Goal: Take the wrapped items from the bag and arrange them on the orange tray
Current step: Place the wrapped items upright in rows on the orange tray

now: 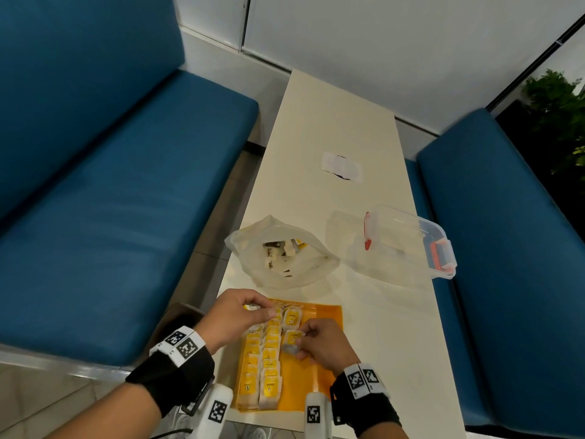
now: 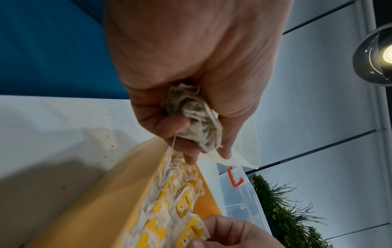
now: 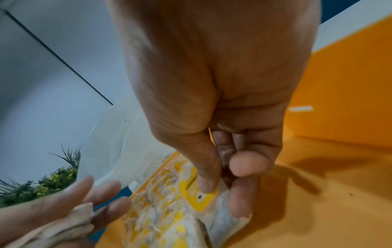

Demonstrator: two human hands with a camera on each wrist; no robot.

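Note:
An orange tray [image 1: 326,315] lies at the table's near edge with rows of white wrapped items bearing yellow labels [image 1: 269,369] on its left half. My left hand [image 1: 235,315] hovers over the tray's far left corner and clutches a bunch of wrapped items [image 2: 191,115] in its curled fingers. My right hand [image 1: 319,345] pinches one wrapped item [image 3: 199,196] between thumb and fingers, low on the tray beside the rows. The open clear plastic bag [image 1: 278,251] sits just beyond the tray with more wrapped items inside.
A clear plastic container [image 1: 408,242] with red clips stands at the right of the bag. A white paper slip [image 1: 342,166] lies farther back on the cream table [image 1: 326,122]. Blue benches [image 1: 110,185] flank the table on both sides.

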